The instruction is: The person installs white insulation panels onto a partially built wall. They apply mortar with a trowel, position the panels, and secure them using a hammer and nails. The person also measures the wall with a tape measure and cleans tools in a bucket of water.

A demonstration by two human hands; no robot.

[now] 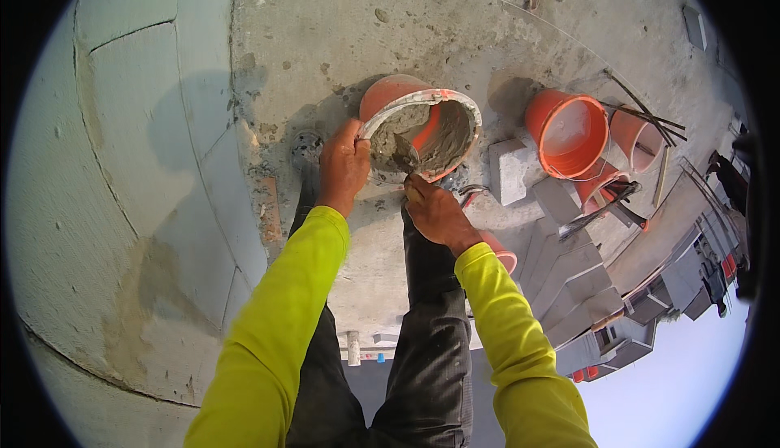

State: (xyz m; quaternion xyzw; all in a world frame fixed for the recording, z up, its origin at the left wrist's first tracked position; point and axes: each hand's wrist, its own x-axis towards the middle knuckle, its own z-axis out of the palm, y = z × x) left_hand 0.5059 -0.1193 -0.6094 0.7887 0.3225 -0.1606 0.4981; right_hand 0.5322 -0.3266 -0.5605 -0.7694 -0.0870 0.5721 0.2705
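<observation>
An orange bucket (pixel 388 90) tilts toward me on the ground, its rim smeared with grey. Wet grey mortar (pixel 447 135) lines its inside. My left hand (pixel 344 165) is closed on the left side of the rim. In my right hand (pixel 437 211), at the near edge of the bucket, is the handle of a trowel. The trowel's blade (pixel 405 154) lies in the mortar, coated with it. Both forearms wear bright yellow sleeves, and my legs stand just below the bucket.
Right of me stands an orange bucket (pixel 536 116) with pale liquid, beside more buckets and tools. Grey blocks (pixel 508 173) lie near it, with stacked slabs (pixel 561 273) closer. A pale block wall (pixel 134 123) rises on the left. A thin string (pixel 487 0) crosses the far concrete floor.
</observation>
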